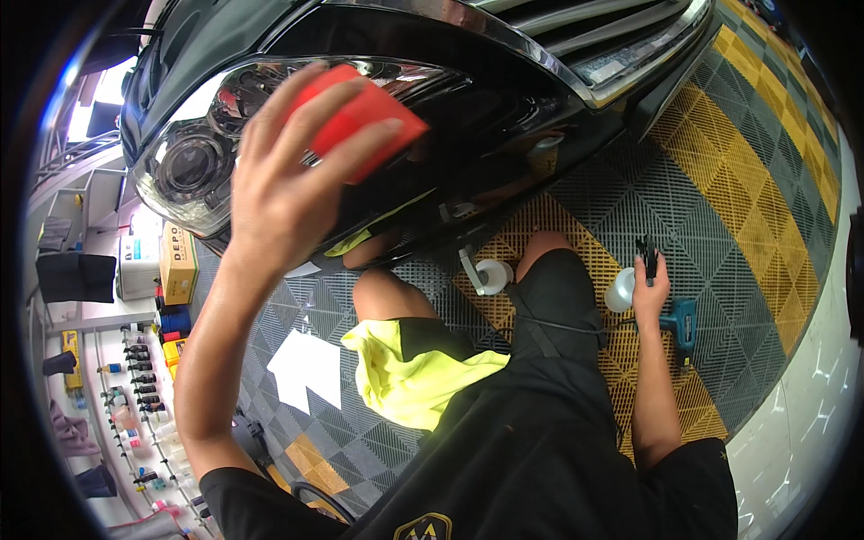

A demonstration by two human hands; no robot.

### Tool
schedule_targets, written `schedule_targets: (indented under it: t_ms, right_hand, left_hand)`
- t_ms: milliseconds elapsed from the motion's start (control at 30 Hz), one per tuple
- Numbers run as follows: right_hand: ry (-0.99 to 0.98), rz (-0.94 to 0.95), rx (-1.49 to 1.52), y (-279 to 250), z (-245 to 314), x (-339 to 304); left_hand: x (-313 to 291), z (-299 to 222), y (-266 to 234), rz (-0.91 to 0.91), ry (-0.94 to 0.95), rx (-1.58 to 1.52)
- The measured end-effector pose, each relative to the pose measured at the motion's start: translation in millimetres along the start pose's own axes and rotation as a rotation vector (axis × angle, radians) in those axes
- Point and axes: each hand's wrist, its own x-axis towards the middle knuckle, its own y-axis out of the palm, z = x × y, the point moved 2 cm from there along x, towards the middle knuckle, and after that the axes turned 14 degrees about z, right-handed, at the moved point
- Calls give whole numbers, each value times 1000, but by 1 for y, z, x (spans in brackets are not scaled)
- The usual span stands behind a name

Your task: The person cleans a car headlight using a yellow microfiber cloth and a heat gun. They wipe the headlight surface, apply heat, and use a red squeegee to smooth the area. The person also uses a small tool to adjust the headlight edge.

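Observation:
My left hand [288,171] is at the car's headlight [184,171], its fingers bent over a flat red square piece [364,112]. Whether that piece is a scraper or a pad, I cannot tell. It overlaps the headlight lens and the black bumper [486,117] in this view. Low on the right, my right hand [650,290] grips a spray bottle [621,290] with a pale translucent body and a black trigger head. A yellow-green cloth [423,369] drapes over my left thigh.
Another spray bottle [491,277] with a white trigger stands between my knees. Beside my right forearm, a teal power tool [681,326] rests on the grid-tile floor [702,162]. White paper [306,369] lies at left, near a cardboard box [178,263] and racks of small bottles [139,378].

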Motion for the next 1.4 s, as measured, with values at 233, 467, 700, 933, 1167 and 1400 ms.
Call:
schedule_targets:
  t_ms: [233, 467, 700, 933, 1167, 1400]
  right_hand:
    - [13, -9, -6, -1, 2, 2]
    - [28, 40, -3, 1, -1, 3]
    - [39, 48, 14, -4, -7, -1]
    - [4, -18, -12, 3, -1, 1]
    - [4, 9, 8, 2, 8, 1]
    - [10, 0, 41, -1, -6, -2]
  left_hand:
    - [-5, 2, -14, -180, -643, -536]
    - [31, -24, 39, -126, -659, -644]
    - [56, -47, 50, -22, -634, -697]
    - [26, -41, 34, -81, -775, -797]
    - [50, -19, 22, 16, -682, -692]
    - [71, -38, 32, 119, -573, -696]
